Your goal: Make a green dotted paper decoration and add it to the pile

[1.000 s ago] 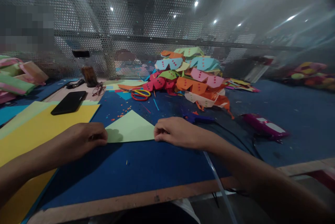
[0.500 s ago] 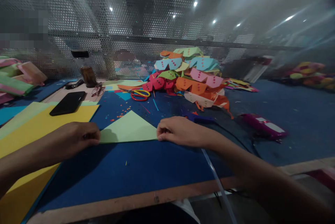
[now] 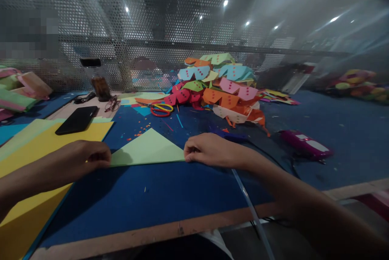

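Note:
A pale green sheet of paper [image 3: 148, 148], folded into a triangle, lies on the blue tabletop with its point away from me and its long folded edge towards me. My left hand [image 3: 91, 155] pinches the left corner, fingers curled. At the right corner, my right hand [image 3: 203, 149] is closed on the paper with thumb and fingers together. Just behind the right hand lies a blue glue gun [image 3: 229, 135], partly hidden. Beyond the triangle's tip are scissors [image 3: 161, 108] with red and yellow handles and scattered paper bits.
Cut paper masks [image 3: 221, 97] form a pile at the back. Yellow paper sheets [image 3: 97, 131] and a black phone [image 3: 77, 120] lie left, near a jar [image 3: 101, 85]. A purple pouch-like object [image 3: 305, 145] sits right. A clear glue stick [image 3: 247, 199] overhangs the front edge.
My left hand has shifted slightly left along the fold, showing more of the left corner. My right hand has moved a little right. The paper stays folded.

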The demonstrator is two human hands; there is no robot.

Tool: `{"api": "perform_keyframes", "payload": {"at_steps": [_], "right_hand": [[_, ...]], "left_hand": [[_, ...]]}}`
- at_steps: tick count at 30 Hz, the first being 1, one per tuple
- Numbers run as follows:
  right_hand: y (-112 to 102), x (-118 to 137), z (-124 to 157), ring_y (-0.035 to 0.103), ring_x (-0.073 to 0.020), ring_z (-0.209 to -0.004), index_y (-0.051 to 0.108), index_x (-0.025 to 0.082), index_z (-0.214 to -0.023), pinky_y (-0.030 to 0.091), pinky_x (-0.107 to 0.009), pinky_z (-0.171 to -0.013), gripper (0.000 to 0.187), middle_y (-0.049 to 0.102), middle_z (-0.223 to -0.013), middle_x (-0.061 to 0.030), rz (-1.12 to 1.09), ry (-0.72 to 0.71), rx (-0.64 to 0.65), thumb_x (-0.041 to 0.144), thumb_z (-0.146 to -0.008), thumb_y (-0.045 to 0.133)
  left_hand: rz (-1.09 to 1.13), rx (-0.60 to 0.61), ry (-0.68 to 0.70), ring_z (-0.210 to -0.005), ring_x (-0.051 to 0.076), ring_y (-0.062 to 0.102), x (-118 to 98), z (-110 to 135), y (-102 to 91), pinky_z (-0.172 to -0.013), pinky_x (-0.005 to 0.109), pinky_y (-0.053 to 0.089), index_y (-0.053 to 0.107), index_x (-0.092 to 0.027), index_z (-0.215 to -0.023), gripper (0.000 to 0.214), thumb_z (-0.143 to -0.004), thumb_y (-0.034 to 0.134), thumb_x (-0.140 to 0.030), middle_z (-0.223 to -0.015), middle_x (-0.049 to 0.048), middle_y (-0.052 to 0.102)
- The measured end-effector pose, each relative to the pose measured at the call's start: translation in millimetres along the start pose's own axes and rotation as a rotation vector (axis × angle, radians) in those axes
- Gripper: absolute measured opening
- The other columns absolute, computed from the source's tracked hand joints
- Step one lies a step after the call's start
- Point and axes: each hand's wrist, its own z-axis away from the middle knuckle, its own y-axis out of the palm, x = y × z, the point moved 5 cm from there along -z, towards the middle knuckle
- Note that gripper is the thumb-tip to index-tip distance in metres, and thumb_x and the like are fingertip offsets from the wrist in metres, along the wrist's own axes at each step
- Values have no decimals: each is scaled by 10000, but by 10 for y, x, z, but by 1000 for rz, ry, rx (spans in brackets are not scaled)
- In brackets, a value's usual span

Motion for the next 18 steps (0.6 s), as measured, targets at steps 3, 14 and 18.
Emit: {"api": "perform_keyframes", "payload": {"at_steps": [3, 14, 18], "right_hand": [[-3, -6, -7, 670, -166, -786, 759, 185, -907, 382, -235, -657, 110, 770, -919, -23, -2, 10, -4, 240, -904, 665], [-20, 6, -10, 654, -152, -740, 741, 195, -912, 355, -228, -620, 74, 760, -873, -3, 1, 55, 6, 242, -891, 688], [-20, 4, -14, 650, -149, -736, 734, 198, -900, 352, -227, -615, 63, 754, -864, 3, -2, 46, 8, 245, -889, 695]], "left_hand": [[7, -3, 11, -681, 188, 578, 3, -9, 5, -651, 251, 412, 658, -205, -755, 241, -873, 525, -367, -715, -1, 674], [34, 10, -3, -693, 189, 596, -4, -29, -5, -657, 248, 408, 640, -206, -777, 188, -866, 525, -327, -719, -10, 679], [33, 15, 17, -685, 188, 589, 1, -33, 1, -648, 248, 408, 644, -204, -769, 189, -863, 536, -329, -708, -10, 678]]}}
